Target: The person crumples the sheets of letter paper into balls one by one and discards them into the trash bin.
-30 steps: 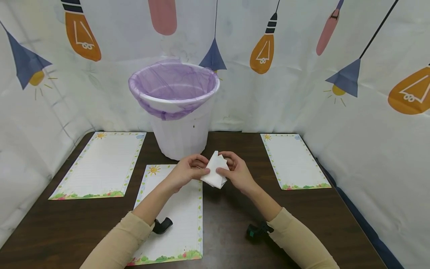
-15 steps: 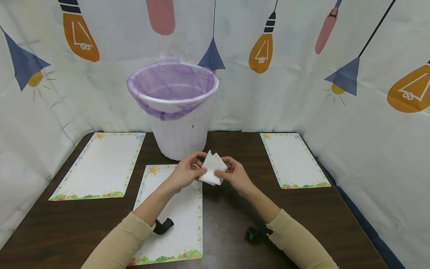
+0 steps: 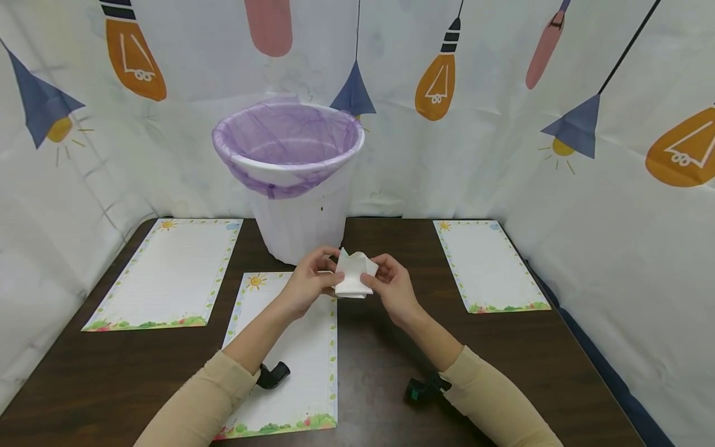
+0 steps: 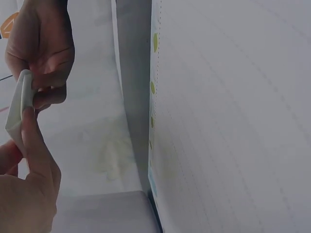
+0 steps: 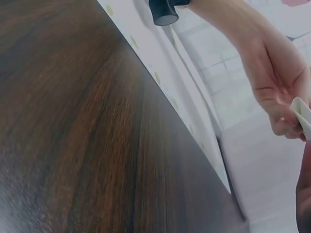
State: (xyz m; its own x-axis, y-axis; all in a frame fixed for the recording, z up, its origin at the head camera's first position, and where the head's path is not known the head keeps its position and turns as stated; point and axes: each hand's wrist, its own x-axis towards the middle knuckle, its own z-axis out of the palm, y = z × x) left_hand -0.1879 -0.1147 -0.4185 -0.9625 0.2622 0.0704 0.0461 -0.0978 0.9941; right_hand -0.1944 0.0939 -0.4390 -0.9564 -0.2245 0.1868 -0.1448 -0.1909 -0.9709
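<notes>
A small folded white paper (image 3: 353,277) is held up between both hands, in front of the bin. My left hand (image 3: 310,280) pinches its left side, thumb in front and fingers behind. On its right side my right hand (image 3: 393,287) pinches it the same way. In the left wrist view the folded paper (image 4: 22,99) appears edge-on, with the left hand (image 4: 29,189) below and the right hand (image 4: 41,53) above. The right wrist view catches just a corner of the paper (image 5: 302,116) at the right edge, beside the left hand (image 5: 277,73).
A white bin (image 3: 301,226) with a purple liner (image 3: 279,133) stands at the back. Bordered sheets lie on the dark table (image 3: 385,385): a left sheet (image 3: 167,273), a middle sheet (image 3: 290,372) under the left forearm, and a right sheet (image 3: 494,267). A printed curtain (image 3: 475,161) hangs behind.
The folded paper has turned between the fingers, from a slanted point-up pose to one with its lower edge nearly level. Both hands have shifted slightly and still pinch it.
</notes>
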